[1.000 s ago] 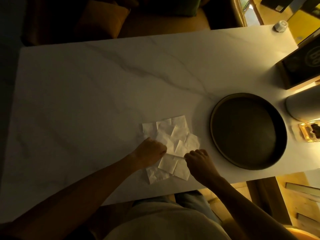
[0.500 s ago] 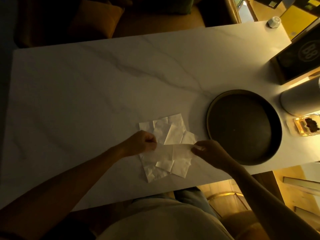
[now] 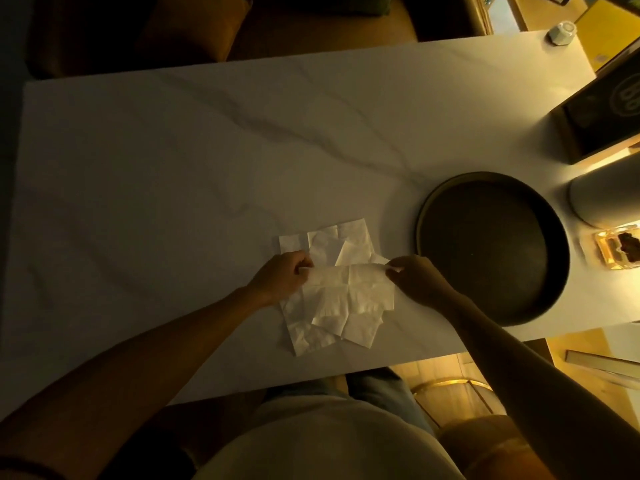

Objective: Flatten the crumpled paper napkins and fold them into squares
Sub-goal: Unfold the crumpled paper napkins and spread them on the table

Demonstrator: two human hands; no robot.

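A white paper napkin (image 3: 349,289) is stretched out between my hands above the near middle of the marble table (image 3: 173,168). My left hand (image 3: 282,280) pinches its top left corner and my right hand (image 3: 415,278) pinches its top right corner. The sheet hangs creased, its lower part draped over other napkins (image 3: 325,244) lying flat and overlapping on the table beneath it. Some of those lie behind the held sheet, others (image 3: 308,336) stick out toward the table's near edge.
A round dark tray (image 3: 429,209) sits right of the napkins. Further right stand a pale cylinder (image 3: 602,199), a dark box (image 3: 602,112) and a small glass dish (image 3: 616,247). A small white object (image 3: 561,29) rests at the far right corner.
My hands have moved apart, pulling the napkin open from a small folded piece into a wide sheet. The right hand shifted right toward the tray.
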